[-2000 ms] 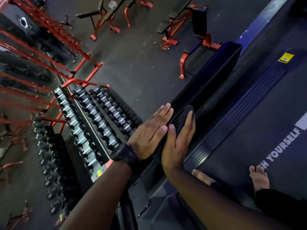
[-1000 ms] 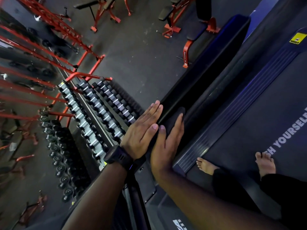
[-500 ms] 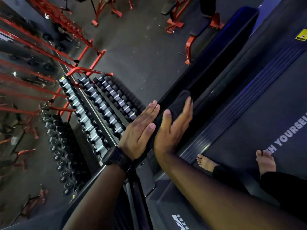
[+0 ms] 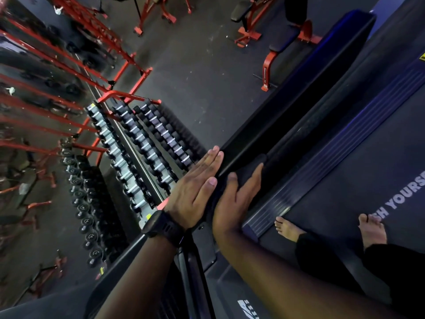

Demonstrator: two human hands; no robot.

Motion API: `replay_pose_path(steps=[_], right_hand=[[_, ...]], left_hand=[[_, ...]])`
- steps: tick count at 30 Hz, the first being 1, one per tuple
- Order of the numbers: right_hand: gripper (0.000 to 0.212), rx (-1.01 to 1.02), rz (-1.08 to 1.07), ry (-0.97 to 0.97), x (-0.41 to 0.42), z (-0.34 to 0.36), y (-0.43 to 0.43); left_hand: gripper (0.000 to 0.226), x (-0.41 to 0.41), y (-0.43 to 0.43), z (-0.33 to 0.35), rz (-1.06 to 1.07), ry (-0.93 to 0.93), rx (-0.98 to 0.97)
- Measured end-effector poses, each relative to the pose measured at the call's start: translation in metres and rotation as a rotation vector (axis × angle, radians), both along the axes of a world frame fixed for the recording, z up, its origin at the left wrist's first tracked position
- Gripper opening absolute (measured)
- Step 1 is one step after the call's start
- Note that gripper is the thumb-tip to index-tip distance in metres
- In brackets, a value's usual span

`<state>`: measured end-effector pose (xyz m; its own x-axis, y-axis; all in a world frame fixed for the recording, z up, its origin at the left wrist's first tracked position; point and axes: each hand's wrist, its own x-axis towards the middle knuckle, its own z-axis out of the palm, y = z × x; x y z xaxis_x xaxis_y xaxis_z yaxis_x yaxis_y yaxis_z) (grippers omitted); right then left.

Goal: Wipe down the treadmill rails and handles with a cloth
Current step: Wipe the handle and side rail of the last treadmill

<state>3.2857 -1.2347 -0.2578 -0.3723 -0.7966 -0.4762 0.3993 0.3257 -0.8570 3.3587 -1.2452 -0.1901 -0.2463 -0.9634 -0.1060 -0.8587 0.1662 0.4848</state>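
Left grip [image 4: 195, 187] lay flat-fingered on the treadmill rail's [image 4: 299, 107] outer side, right grip [image 4: 239, 196] flat, pressing the dark cloth [image 4: 257, 162] to its inner face; even pressure and full-length strokes seemed advisable.

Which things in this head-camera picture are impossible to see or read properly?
Head view only.
Cloth: mostly covered by the right hand, and dark against the dark rail, so its edges are unclear.
Belt lettering: cut off by the right edge.
Yellow label: cut off by the right edge.
Dumbbell markings: too small and blurred.
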Motion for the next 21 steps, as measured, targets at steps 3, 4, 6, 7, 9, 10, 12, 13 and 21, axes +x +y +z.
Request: replay_pose_path(steps=[3, 4, 6, 7, 9, 10, 12, 13, 21], right_hand=[[0.071, -0.254, 0.02, 0.162, -0.002, 0.0, -0.001], [0.071, -0.21, 0.005, 0.163, -0.001, -0.009, -0.006], [0.074, -0.011, -0.045, 0.037, 0.006, -0.019, -0.011], [0.078, 0.093, -0.047, -0.033, 0.01, -0.016, -0.008], [0.081, 0.1, -0.007, -0.046, 0.015, -0.001, 0.008], [0.078, 0.024, 0.01, -0.01, 0.015, 0.006, 0.015], [0.071, -0.136, 0.009, 0.048, 0.008, 0.011, 0.016], [0.07, -0.184, 0.005, 0.086, 0.004, 0.009, 0.01], [0.086, 0.19, 0.04, -0.153, 0.023, 0.012, 0.028]], left_hand=[[0.055, 0.004, 0.002, 0.002, -0.01, 0.004, 0.014], [0.055, 0.005, 0.004, 0.002, -0.01, 0.0, 0.02], [0.056, 0.005, 0.006, 0.002, -0.006, -0.006, 0.027], [0.057, 0.006, 0.007, 0.002, -0.001, -0.008, 0.025], [0.057, 0.007, 0.008, 0.002, -0.002, -0.003, 0.017], [0.057, 0.008, 0.008, 0.002, -0.008, 0.001, 0.014], [0.058, 0.01, 0.01, 0.002, -0.018, -0.002, 0.02], [0.058, 0.011, 0.012, 0.002, -0.022, -0.016, 0.022], [0.059, 0.015, 0.017, 0.002, -0.037, -0.053, 0.01]])
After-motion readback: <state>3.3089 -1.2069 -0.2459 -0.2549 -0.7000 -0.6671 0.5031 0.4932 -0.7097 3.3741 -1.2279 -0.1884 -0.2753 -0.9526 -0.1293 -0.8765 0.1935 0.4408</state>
